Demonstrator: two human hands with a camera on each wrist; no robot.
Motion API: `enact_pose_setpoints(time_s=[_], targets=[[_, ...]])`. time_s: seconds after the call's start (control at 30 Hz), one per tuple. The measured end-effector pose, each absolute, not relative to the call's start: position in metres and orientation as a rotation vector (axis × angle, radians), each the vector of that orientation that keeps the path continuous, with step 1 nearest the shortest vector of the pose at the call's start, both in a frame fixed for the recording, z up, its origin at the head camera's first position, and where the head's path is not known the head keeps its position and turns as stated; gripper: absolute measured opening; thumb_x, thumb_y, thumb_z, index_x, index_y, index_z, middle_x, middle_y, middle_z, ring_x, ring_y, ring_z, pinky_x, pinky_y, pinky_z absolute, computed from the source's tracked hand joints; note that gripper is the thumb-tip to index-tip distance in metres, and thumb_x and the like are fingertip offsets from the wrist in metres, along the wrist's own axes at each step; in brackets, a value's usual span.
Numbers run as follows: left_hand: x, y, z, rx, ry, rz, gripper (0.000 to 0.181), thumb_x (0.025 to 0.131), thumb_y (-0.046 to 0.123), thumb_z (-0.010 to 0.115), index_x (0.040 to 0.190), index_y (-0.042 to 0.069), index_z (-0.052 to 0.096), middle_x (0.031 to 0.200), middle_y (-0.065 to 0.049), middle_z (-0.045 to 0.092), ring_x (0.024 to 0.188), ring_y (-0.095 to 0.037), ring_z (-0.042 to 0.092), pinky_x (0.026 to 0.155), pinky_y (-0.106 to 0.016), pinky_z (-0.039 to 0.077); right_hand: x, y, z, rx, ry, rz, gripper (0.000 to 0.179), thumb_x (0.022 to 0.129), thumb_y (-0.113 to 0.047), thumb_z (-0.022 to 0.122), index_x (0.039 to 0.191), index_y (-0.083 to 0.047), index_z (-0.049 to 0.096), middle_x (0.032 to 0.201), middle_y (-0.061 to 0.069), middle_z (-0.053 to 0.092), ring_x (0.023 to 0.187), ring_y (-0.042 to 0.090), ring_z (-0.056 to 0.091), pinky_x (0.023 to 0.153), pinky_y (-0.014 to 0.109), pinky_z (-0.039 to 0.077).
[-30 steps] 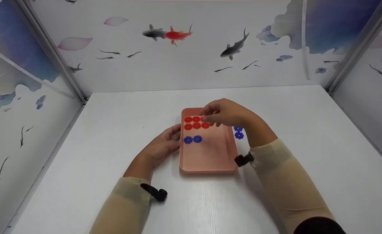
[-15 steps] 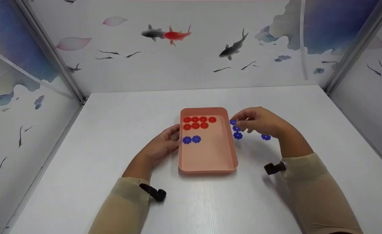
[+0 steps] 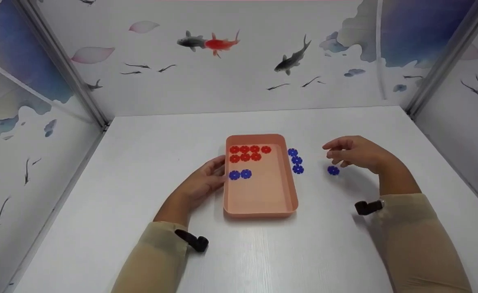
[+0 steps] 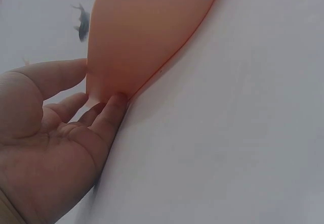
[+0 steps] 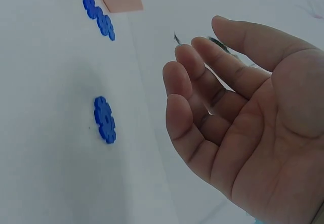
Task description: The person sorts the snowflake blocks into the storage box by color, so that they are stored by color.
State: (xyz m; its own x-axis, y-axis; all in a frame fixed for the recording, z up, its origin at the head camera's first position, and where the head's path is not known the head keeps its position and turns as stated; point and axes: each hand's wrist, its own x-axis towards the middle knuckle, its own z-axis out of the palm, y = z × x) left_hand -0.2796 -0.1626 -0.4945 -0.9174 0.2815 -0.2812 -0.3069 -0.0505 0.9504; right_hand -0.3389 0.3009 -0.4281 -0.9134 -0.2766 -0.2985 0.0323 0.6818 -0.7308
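Discs (image 3: 245, 157) in tray (image 3: 265, 197); 4 more discs (image 3: 297, 160) on tbl (image 3: 247, 260), R.

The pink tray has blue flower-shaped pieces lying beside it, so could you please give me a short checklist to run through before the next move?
1. Is the left hand at the pink tray? Ok: it touches the left side.
2. Does it press firmly enough to steady it? Cannot tell.
3. Is the right hand free? Ok: it holds nothing.
4. Does the lone blue piece lie by itself? Ok: it is on the table, apart from the three blue pieces.
5. Are the seven red pieces inside? Ok: rows of four and three.
6. Is everything blue inside? Not ok: only the blue pair is.
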Motion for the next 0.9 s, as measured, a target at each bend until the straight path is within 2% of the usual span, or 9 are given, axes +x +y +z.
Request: enact_pose_setpoints(time_s=[0.2,0.33,0.43,0.63,0.73,0.8,0.9], targets=[[-0.279,-0.162,-0.496,-0.06,1.834,2.037,0.077,0.096,0.008,0.077,0.162,0.032,0.045,0.168,0.011,0.046,0.161,-0.015,0.039,0.128,-0.04,0.042,-0.347,0.319,-0.444,-0.154,2.486,-1.104,0.054,0.104,-0.038,0.07,0.151,-0.012,0.059,0.141,0.015,0.066,0.118,0.026,0.07,0.096,0.029,0.062],[-0.279,-0.162,-0.496,-0.08,1.836,2.043,0.077,0.095,0.008,0.078,0.161,0.032,0.046,0.167,0.011,0.047,0.161,-0.016,0.039,0.128,-0.04,0.042,-0.349,0.325,-0.45,-0.144,2.494,-1.093,0.055,0.101,-0.041,0.074,0.148,-0.015,0.062,0.13,0.009,0.067,0.109,0.024,0.069,0.09,0.028,0.061],[-0.279,-0.162,-0.495,-0.085,1.845,2.03,0.077,0.095,0.009,0.079,0.161,0.033,0.046,0.167,0.012,0.047,0.161,-0.016,0.039,0.128,-0.04,0.042,-0.348,0.328,-0.454,-0.13,2.495,-1.08,0.055,0.098,-0.041,0.077,0.147,-0.017,0.064,0.128,0.006,0.066,0.107,0.023,0.068,0.089,0.027,0.06],[-0.28,-0.162,-0.495,-0.069,1.847,2.019,0.078,0.096,0.01,0.079,0.162,0.034,0.046,0.168,0.012,0.046,0.161,-0.016,0.039,0.128,-0.04,0.043,-0.347,0.334,-0.462,-0.142,2.487,-1.071,0.052,0.096,-0.027,0.078,0.146,-0.018,0.064,0.138,0.01,0.068,0.116,0.022,0.066,0.092,0.025,0.058],[-0.28,-0.162,-0.495,-0.067,1.844,2.018,0.077,0.096,0.01,0.079,0.161,0.035,0.046,0.168,0.012,0.047,0.16,-0.016,0.04,0.127,-0.039,0.044,-0.347,0.336,-0.464,-0.165,2.495,-1.04,0.052,0.096,-0.025,0.078,0.146,-0.019,0.064,0.142,0.01,0.069,0.122,0.024,0.064,0.094,0.024,0.057],[-0.28,-0.162,-0.495,-0.063,1.845,2.02,0.077,0.096,0.01,0.079,0.161,0.035,0.047,0.168,0.011,0.047,0.16,-0.016,0.041,0.126,-0.039,0.044,-0.347,0.335,-0.465,-0.169,2.508,-1.008,0.051,0.096,-0.025,0.079,0.145,-0.021,0.064,0.143,0.008,0.069,0.125,0.025,0.063,0.098,0.027,0.056],[-0.28,-0.162,-0.495,-0.052,1.846,2.025,0.077,0.096,0.009,0.078,0.161,0.034,0.046,0.169,0.011,0.046,0.16,-0.017,0.04,0.126,-0.04,0.044,-0.346,0.332,-0.465,-0.176,2.529,-0.957,0.052,0.095,-0.025,0.08,0.145,-0.024,0.065,0.144,0.006,0.069,0.128,0.028,0.061,0.106,0.038,0.054]])
